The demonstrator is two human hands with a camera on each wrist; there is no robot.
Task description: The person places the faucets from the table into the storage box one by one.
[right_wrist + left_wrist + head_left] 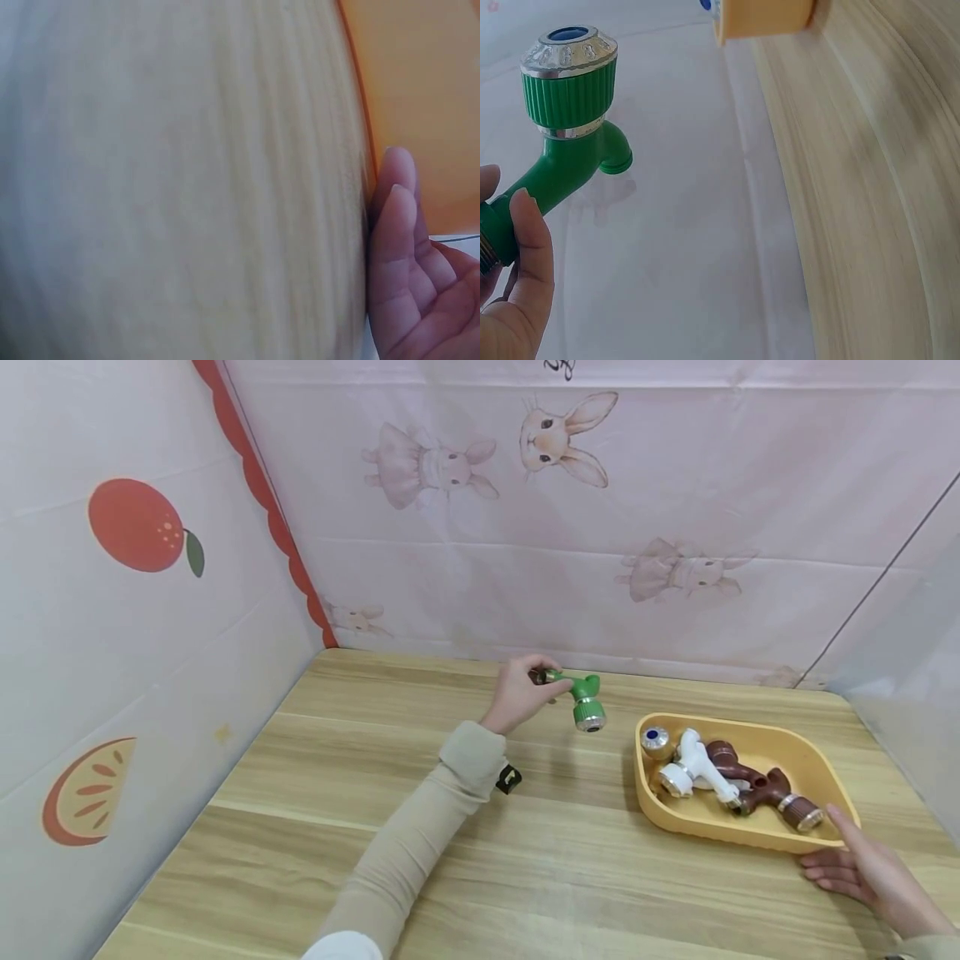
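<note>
My left hand (522, 692) pinches a green tap (585, 693) by its threaded inlet end, holding it above the table near the back wall. In the left wrist view the tap (570, 161) has its ribbed green knob and silver cap, with a blue centre, at the top. Its short spout curves down. At the right, my right hand (862, 868) holds the near right corner of a yellow basket (720, 835), thumb over the rim and fingers outside. In the right wrist view, fingers (394, 247) lie against the basket's outer wall (427, 97).
Inside the basket lie a white tap (697, 767), dark brown taps (765, 787) and a yellowish tap with a silver cap (655, 739), partly overlapping. A small black object (507, 778) shows beside the left sleeve. Printed cloth walls (480, 593) border the wood-grain table (337, 743).
</note>
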